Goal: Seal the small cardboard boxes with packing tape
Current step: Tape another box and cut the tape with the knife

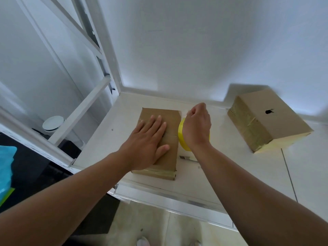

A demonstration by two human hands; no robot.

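A small brown cardboard box [170, 121] lies flat on the white counter [221, 167], with clear tape across its near end. My left hand [148, 139] rests flat on top of it, fingers spread. My right hand [197, 124] hovers just right of the box with its fingers pinched on the free end of clear tape at the box's far right corner. A yellow tape roll [182, 137] stands beside the box, under my right wrist. A second cardboard box [269, 119], taped along its side and bearing a black mark, sits at the far right.
White walls enclose the counter at the back. A white metal frame [79, 110] slants down on the left, with a round white lid [53, 122] beyond it. A small metal piece [184, 157] lies near the roll. A blue bag [6, 167] shows at the left edge.
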